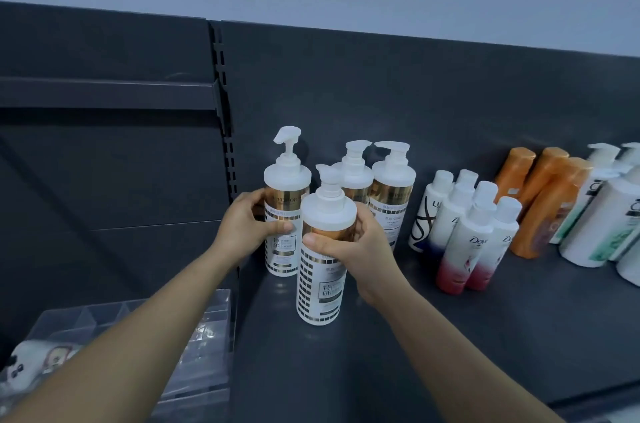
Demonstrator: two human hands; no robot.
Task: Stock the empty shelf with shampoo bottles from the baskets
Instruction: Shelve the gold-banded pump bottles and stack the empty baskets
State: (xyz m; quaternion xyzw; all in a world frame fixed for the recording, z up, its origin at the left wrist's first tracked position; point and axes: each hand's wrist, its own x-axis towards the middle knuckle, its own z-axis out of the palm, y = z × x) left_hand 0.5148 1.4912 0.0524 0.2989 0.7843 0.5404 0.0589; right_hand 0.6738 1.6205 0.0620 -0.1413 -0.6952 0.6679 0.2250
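My left grip holds the far pump bottle, my right grip the near pump bottle, on the dark shelf.

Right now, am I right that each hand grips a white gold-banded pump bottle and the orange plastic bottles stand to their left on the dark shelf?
No: the head view shows the orange plastic bottles standing to their right on the dark shelf. The left hand and right hand each grip a white gold-banded pump bottle.
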